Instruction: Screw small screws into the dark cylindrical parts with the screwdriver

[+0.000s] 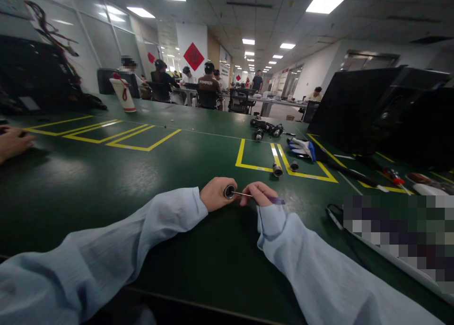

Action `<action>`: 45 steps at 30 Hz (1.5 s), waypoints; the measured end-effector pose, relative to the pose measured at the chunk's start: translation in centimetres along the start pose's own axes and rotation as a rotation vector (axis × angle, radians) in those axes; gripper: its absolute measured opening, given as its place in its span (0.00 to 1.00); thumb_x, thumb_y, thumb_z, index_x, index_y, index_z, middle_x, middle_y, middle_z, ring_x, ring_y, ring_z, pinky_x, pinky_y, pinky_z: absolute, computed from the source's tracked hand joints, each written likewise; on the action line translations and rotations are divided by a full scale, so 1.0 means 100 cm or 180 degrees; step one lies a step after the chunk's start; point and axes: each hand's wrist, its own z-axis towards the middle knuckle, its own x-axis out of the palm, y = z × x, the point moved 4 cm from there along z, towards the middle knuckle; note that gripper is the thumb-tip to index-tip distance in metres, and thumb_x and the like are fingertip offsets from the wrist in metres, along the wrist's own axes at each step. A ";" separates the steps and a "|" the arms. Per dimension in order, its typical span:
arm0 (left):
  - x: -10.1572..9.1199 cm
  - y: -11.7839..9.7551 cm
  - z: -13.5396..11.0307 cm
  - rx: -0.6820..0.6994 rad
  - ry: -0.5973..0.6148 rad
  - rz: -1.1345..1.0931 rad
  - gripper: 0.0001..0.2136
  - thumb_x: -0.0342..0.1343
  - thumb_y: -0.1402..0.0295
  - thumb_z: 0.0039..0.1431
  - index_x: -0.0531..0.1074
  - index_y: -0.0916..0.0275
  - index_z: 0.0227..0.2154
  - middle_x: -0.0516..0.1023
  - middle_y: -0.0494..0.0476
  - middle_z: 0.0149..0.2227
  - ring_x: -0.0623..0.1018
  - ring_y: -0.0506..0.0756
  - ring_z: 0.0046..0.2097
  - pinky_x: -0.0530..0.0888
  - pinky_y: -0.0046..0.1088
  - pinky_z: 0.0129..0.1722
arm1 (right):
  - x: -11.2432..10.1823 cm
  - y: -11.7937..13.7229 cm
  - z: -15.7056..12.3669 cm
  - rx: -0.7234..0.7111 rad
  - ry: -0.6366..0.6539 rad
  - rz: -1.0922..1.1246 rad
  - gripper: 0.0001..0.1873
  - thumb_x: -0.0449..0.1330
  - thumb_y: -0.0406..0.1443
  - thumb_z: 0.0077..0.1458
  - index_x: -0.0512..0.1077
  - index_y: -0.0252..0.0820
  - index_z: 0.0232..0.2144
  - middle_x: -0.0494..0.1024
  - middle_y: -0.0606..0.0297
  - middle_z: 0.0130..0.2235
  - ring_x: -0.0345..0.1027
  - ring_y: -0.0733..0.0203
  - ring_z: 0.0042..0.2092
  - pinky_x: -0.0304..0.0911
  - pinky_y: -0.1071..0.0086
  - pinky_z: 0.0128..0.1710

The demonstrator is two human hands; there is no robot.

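Note:
My left hand [215,194] rests on the green table [142,188], its fingers wrapped round a small dark cylindrical part [229,191] whose open end faces right. My right hand [260,194] pinches a thin screwdriver [264,197] with a purple handle. Its metal shaft points left, and the tip sits at the mouth of the cylindrical part. Both arms wear light blue sleeves.
Two small cylinders [277,169] stand by yellow tape boxes. Further back lie a blue and white glove [301,148] and dark parts [266,127]. Black monitors [376,112] stand at the right. Another person's hand [12,143] rests at the far left. A white bottle [123,94] stands behind.

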 end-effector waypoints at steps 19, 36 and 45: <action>0.000 -0.001 0.001 0.0081 -0.0026 -0.0133 0.08 0.54 0.67 0.47 0.63 0.64 0.20 0.66 0.48 0.21 0.66 0.47 0.24 0.62 0.22 0.24 | 0.003 -0.033 0.010 0.0936 -0.0285 0.0817 0.14 0.64 0.44 0.35 0.69 0.39 0.16 0.75 0.66 0.17 0.66 0.65 0.20 0.63 0.69 0.23; 0.001 -0.005 0.000 0.0219 0.0086 0.0098 0.08 0.52 0.66 0.49 0.63 0.64 0.20 0.65 0.49 0.21 0.66 0.48 0.24 0.62 0.22 0.25 | 0.000 -0.034 0.011 0.0986 -0.0243 0.0655 0.14 0.63 0.45 0.36 0.70 0.40 0.16 0.75 0.66 0.17 0.66 0.66 0.19 0.61 0.72 0.21; 0.000 -0.005 0.000 0.0173 0.0112 0.0362 0.05 0.51 0.73 0.47 0.63 0.64 0.19 0.65 0.49 0.21 0.66 0.48 0.25 0.62 0.22 0.25 | 0.003 -0.017 0.003 -0.0043 -0.0294 -0.0916 0.16 0.57 0.47 0.44 0.72 0.41 0.18 0.73 0.66 0.19 0.65 0.63 0.25 0.61 0.69 0.27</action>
